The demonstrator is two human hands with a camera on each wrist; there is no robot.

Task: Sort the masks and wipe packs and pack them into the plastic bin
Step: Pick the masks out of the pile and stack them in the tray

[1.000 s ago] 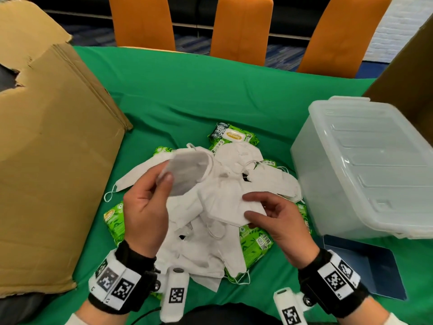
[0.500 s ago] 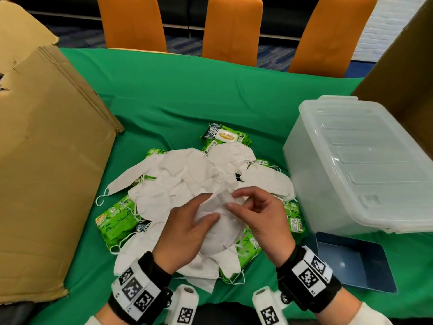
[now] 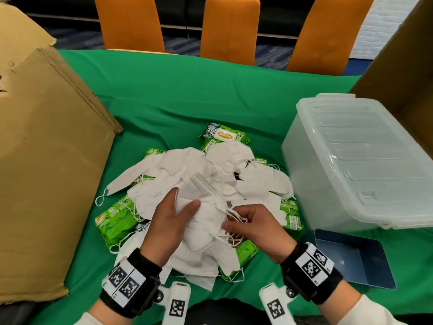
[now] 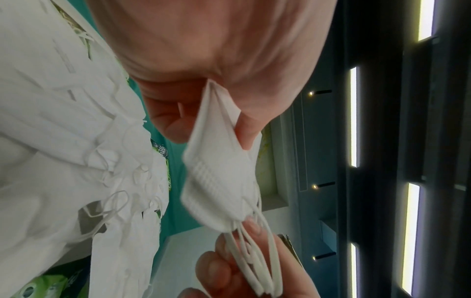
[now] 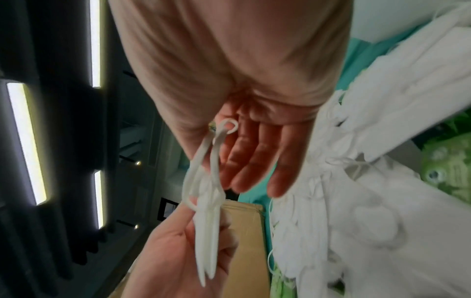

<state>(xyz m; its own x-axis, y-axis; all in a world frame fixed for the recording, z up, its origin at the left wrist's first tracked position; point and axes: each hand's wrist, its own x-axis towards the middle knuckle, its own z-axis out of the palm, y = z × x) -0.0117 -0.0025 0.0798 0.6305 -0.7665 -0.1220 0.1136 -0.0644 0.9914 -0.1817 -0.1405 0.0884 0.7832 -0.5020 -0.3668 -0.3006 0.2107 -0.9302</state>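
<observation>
A heap of white folded masks (image 3: 187,170) lies on green wipe packs (image 3: 114,219) in the middle of the green table. My left hand (image 3: 180,213) grips a small stack of folded masks (image 3: 203,219) just above the heap, thumb on top. In the left wrist view the stack (image 4: 216,173) shows edge-on in that hand. My right hand (image 3: 230,225) pinches the stack's ear loops (image 3: 234,216), which in the right wrist view (image 5: 203,173) run past its fingers (image 5: 254,161). The clear plastic bin (image 3: 351,160) stands at the right with its lid on.
A big cardboard box (image 3: 46,160) fills the left side, and another cardboard box (image 3: 403,73) rises behind the bin. A blue tray (image 3: 351,259) lies in front of the bin. One wipe pack (image 3: 225,136) shows at the heap's far edge. Orange chairs (image 3: 229,29) stand beyond the table.
My left hand brought its raised mask down onto another one at the heap. Both hands now hold the stack together, and my right hand has taken the ear loops.
</observation>
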